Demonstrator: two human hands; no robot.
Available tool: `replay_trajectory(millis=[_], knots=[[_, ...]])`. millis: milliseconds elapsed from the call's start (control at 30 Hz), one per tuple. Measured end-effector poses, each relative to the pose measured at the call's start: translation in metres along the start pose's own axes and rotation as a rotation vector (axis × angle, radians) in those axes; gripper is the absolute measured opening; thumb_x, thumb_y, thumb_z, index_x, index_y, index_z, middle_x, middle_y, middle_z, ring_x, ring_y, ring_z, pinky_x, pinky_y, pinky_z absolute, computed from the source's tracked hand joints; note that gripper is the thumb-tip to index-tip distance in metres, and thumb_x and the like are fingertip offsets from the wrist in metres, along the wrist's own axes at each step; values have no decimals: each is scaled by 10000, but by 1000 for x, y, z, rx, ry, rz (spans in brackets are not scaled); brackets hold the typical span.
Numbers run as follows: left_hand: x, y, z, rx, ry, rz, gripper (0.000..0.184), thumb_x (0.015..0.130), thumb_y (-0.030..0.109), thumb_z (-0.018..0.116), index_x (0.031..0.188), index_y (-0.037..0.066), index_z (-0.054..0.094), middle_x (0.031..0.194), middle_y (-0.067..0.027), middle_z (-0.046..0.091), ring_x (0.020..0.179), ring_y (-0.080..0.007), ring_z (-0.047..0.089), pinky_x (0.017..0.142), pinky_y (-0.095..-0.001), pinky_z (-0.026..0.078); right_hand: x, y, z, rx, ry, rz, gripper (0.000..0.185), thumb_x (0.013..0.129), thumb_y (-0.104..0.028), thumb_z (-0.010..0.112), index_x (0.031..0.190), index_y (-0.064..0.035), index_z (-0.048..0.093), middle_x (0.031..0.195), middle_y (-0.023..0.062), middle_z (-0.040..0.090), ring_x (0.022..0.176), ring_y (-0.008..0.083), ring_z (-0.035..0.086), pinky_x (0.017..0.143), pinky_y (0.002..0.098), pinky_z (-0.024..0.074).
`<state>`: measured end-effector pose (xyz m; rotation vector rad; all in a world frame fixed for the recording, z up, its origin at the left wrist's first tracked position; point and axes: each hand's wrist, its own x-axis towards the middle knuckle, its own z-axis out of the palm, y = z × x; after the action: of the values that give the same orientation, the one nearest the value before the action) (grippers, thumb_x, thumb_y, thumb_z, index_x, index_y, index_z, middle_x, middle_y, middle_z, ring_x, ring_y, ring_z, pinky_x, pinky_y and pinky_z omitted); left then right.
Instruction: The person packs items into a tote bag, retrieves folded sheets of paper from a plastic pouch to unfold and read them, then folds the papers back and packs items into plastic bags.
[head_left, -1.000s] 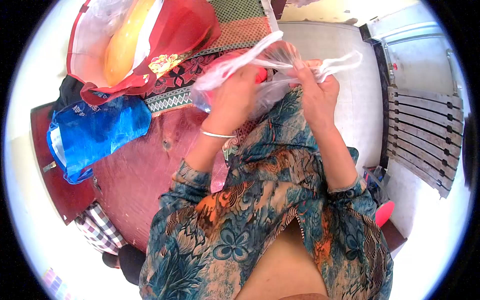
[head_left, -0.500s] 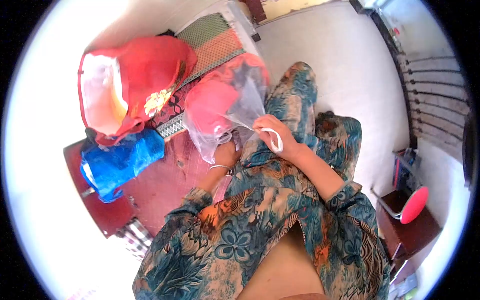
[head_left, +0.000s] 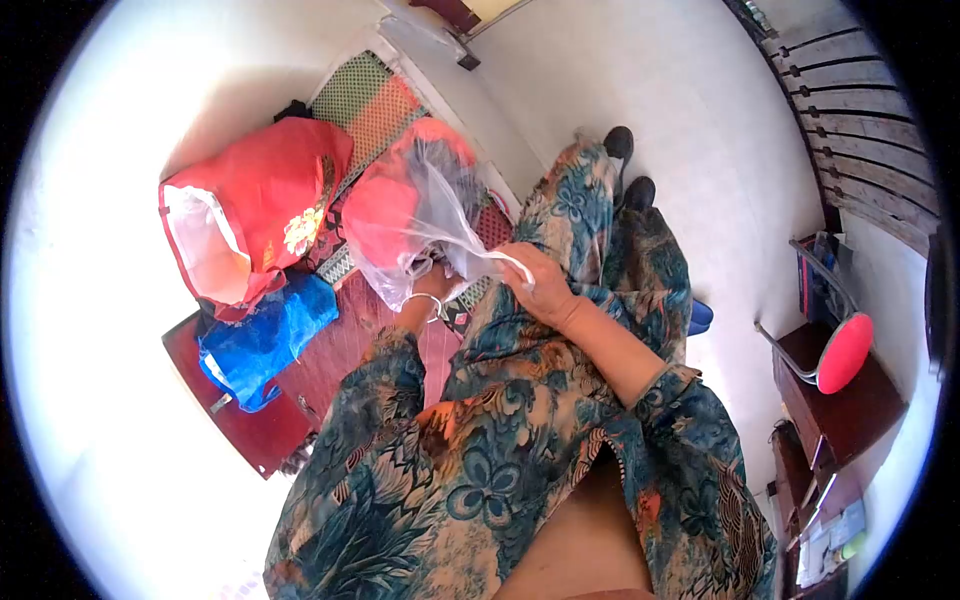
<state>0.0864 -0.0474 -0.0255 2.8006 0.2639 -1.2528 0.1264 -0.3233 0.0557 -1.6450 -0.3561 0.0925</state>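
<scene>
A clear plastic bag (head_left: 455,215) with a soft red-pink item (head_left: 380,218) inside lies beside my lap. My right hand (head_left: 540,285) is closed on the bag's gathered edge, where a white strip (head_left: 515,265) shows, and pulls the plastic taut. At the bag's near end is my left hand (head_left: 435,285), a pale bangle on its wrist. Its fingers are largely hidden by the plastic and folds, so their grip cannot be made out.
A large red bag (head_left: 270,180) with a flower print and pale lining lies at the left, a blue plastic bag (head_left: 270,335) below it. Both rest on a dark red bench (head_left: 235,430) with a patterned mat (head_left: 375,100). A red round-seated chair (head_left: 845,352) stands right.
My right hand has drawn the bag's edge slightly lower and the white loop has become a taut strip. My left hand has shifted up and left at the bag. The view has turned slightly.
</scene>
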Motion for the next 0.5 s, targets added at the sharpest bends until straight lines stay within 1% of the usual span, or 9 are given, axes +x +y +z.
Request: replay_trajectory(millis=[100, 133, 233, 267, 300, 367, 433, 467, 500], knots=[[-5, 19, -16, -155, -90, -74, 749, 712, 598, 604, 1181, 17, 554, 1201, -227, 549, 1137, -359, 509, 962, -420, 396, -13, 4, 14, 77, -21, 107, 160, 851, -77, 558, 995, -17, 589, 965, 138, 609, 883, 321, 588, 772, 374, 480], [-5, 19, -15, -109, -37, -22, 676, 742, 562, 594, 1170, 39, 561, 1154, -248, 566, 1091, -373, 535, 942, -443, 402, -14, 5, 18, 103, -18, 137, 147, 841, -89, 572, 973, -27, 595, 935, 140, 609, 849, 319, 594, 732, 377, 487], [-24, 41, -29, -83, -12, -104, 538, 776, 484, 592, 1055, 24, 613, 1035, -272, 602, 985, -395, 582, 863, -457, 442, -34, 14, 33, 43, 43, 139, 146, 825, -99, 589, 957, -37, 598, 911, 144, 607, 810, 317, 598, 706, 378, 489], [-31, 39, -24, -88, -7, -84, 506, 776, 458, 597, 1005, 7, 618, 996, -276, 607, 951, -403, 590, 834, -458, 452, -38, 23, 41, 95, 69, 73, 155, 807, -98, 600, 950, -38, 598, 908, 149, 608, 813, 311, 605, 702, 374, 492], [-29, 41, -22, -104, 21, -48, 477, 776, 433, 602, 955, -9, 624, 957, -279, 613, 917, -411, 597, 806, -458, 462, -36, 20, 39, 145, 25, 103, 151, 795, -82, 599, 938, -33, 601, 902, 154, 606, 826, 316, 605, 727, 365, 495], [-7, 44, -29, -160, 109, 17, 442, 770, 395, 613, 870, -35, 630, 896, -283, 618, 866, -419, 608, 757, -458, 475, -37, 31, 44, 121, 8, 28, 131, 818, -95, 592, 924, -20, 602, 893, 138, 607, 827, 273, 617, 745, 338, 494], [-11, 50, -33, -242, 120, 16, 426, 757, 370, 623, 799, -54, 629, 853, -284, 619, 833, -419, 615, 715, -456, 481, -31, 34, 28, 199, -24, 212, 128, 860, -84, 544, 934, 0, 606, 969, 99, 595, 856, 187, 586, 729, 292, 477], [3, 61, -33, -255, 245, 105, 464, 739, 354, 636, 992, -16, 517, 949, -298, 587, 900, -405, 597, 786, -445, 456, -14, 52, 8, 275, -9, 305, 149, 882, -121, 533, 932, -13, 623, 1007, 85, 590, 871, 170, 583, 760, 284, 477], [26, 68, -25, -272, 381, 188, 612, 720, 337, 649, 1184, 21, 405, 1046, -312, 554, 967, -391, 579, 857, -434, 430, -4, 56, -8, 392, 45, 427, 160, 894, -150, 530, 943, -38, 633, 1009, 90, 587, 898, 175, 583, 783, 291, 475]])
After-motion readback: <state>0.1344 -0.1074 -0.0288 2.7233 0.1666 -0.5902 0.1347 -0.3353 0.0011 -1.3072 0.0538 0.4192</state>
